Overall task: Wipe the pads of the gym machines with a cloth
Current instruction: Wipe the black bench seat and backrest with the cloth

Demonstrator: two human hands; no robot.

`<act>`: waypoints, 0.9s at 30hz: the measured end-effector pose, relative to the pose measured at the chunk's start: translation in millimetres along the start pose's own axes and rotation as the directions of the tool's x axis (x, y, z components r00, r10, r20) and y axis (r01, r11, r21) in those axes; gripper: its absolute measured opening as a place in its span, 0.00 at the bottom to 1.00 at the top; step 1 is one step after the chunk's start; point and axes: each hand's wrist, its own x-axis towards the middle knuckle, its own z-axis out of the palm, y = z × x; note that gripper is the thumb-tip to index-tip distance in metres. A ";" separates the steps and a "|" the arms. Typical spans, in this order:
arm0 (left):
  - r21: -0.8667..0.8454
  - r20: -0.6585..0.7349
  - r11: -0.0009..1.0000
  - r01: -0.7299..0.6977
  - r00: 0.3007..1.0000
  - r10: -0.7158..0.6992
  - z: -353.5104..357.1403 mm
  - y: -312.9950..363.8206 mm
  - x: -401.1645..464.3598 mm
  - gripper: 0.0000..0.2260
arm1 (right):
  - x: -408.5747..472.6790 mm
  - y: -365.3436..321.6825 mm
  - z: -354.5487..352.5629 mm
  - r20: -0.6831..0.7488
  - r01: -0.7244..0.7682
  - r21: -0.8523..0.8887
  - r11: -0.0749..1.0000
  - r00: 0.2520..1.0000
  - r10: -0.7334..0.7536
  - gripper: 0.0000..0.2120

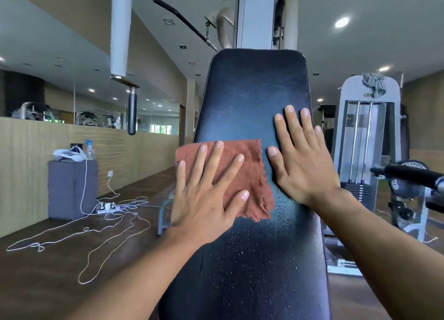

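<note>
Pressing the cloth (pixel 242 175) flat with my spread left hand (pixel 206 195), I brace the droplet-speckled black pad (pixel 254 91) with my open-fingered right hand (pixel 305 159), steadying it for wiping.

Cloth (pixel 242 175) on pad (pixel 254 91), left of right hand (pixel 305 166).

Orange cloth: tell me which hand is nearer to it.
Left. The left hand presses flat on the orange cloth with spread fingers. The right hand lies flat on the bare black pad just beside the cloth's right edge, apart from it.
</note>
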 end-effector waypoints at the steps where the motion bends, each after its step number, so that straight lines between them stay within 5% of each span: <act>1: -0.006 0.004 1.000 -0.014 1.000 0.014 0.9 -3.5 -3.0 0.29 | 0.2 -1.1 0.4 0.000 -0.003 -0.011 1.000 1.000 0.003 0.30; 5: -0.048 0.024 0.997 -0.065 0.998 0.066 -5.5 -17.4 20.3 0.30 | 0.8 -3.8 0.6 0.002 -0.011 -0.013 1.000 1.000 0.011 0.31; 10: -0.041 0.009 0.998 0.042 0.999 -0.041 6.0 10.4 -21.4 0.30 | -1.5 -1.6 1.3 -0.009 -0.015 -0.009 1.000 1.000 0.015 0.31; 18: -0.022 0.004 0.995 -0.101 0.995 0.101 6.1 -3.3 -16.3 0.30 | -0.1 -4.0 2.6 -0.016 -0.004 -0.002 1.000 1.000 0.004 0.31; 27: 0.033 0.045 0.999 -0.018 0.999 0.016 9.4 12.4 -43.6 0.30 | -1.5 -3.4 1.2 -0.014 -0.007 0.013 1.000 1.000 0.007 0.31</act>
